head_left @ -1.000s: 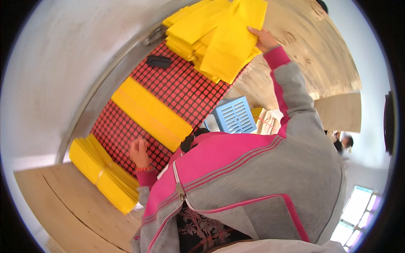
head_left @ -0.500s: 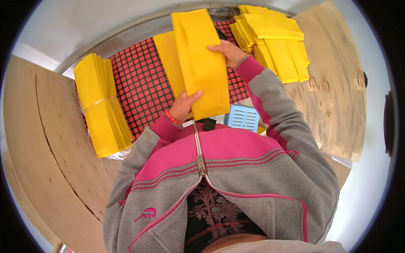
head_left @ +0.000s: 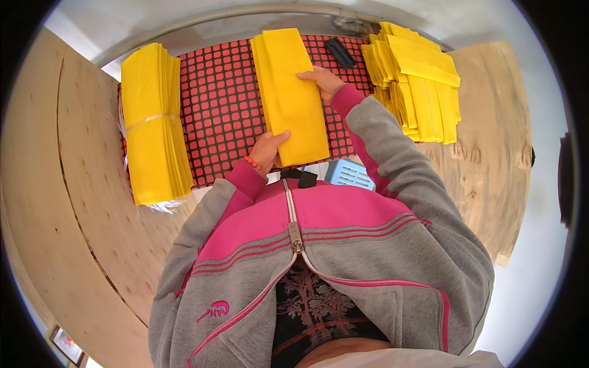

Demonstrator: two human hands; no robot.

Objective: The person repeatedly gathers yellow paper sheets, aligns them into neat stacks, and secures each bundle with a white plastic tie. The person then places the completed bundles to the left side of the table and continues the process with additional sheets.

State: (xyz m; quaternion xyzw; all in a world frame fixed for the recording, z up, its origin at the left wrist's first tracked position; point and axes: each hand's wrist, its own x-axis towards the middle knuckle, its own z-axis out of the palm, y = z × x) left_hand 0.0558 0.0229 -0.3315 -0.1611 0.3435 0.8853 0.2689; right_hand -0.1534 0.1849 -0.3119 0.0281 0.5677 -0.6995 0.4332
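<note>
Clearly, left grip (head_left: 267,151) and right grip (head_left: 324,81) pinch the folded yellow piece (head_left: 293,101) lying between them.

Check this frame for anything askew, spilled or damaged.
The yellow pile on the right looks askew: its pieces fan out unevenly, unlike the banded bundle on the left. Loose white strands stick out beneath that bundle's near end. The folded yellow piece at the centre looks neat, and no spill or damage shows.
</note>
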